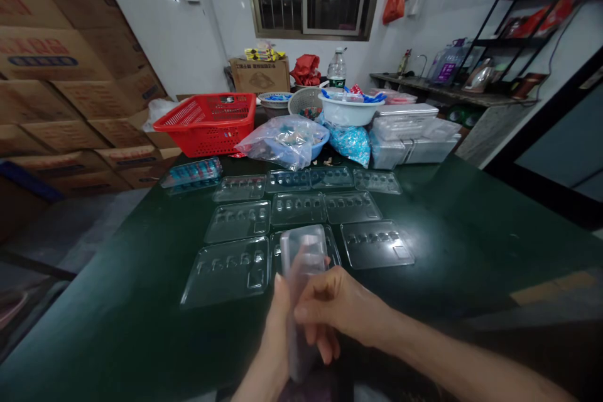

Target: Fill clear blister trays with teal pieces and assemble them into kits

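Note:
Near the table's front edge, my left hand (277, 314) is closed around a stack of clear plastic blister trays (304, 242), tilted up on edge and slightly blurred. My right hand (330, 304) has its thumb and fingers pinched at the stack's right edge; the exact contact is partly hidden. Single clear trays lie in rows beyond: one at front left (226, 273), one at right (377, 244), one in the middle row (298, 208). Another tray lies partly hidden behind the stack. Each has a line of small moulded hollows.
On the dark green table (155, 289), a filled tray pack (193, 173) lies far left. Along the back stand a red basket (207, 122), a plastic bag over a blue bowl (287, 138), a white basin (351, 112) and stacked clear packs (405, 132). Cartons (70, 100) rise at left.

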Tool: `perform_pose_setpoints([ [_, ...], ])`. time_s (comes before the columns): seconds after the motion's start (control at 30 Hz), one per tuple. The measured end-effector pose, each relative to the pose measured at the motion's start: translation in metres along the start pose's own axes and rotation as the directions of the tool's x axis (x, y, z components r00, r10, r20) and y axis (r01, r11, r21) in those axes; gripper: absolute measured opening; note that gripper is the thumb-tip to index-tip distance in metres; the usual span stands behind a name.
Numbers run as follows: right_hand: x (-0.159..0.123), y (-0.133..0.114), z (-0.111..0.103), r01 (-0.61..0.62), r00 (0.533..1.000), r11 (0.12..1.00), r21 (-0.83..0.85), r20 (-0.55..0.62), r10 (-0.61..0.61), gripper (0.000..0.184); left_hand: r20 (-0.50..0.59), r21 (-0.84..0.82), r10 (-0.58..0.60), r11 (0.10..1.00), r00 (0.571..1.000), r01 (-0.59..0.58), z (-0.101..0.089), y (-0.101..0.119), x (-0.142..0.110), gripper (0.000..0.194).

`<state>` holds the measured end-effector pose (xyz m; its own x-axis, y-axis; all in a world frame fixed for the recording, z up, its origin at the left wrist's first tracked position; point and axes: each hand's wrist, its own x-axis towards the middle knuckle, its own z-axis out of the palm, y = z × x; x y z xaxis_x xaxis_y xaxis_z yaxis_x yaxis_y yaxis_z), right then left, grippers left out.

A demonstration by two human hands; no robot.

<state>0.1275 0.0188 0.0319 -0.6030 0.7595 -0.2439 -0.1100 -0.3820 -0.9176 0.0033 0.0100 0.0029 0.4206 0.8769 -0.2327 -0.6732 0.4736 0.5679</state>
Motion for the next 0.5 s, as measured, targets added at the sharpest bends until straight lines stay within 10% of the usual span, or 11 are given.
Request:
perform_pose_setpoints([
  [0.5, -0.003, -0.001, 0.008, 0.065, 0.987, 0.98, -0.189, -0.134, -0.091, 0.02, -0.157, 0.289, 0.094, 0.956, 0.983, -0.046, 0.019, 0.003, -0.002, 0.062],
])
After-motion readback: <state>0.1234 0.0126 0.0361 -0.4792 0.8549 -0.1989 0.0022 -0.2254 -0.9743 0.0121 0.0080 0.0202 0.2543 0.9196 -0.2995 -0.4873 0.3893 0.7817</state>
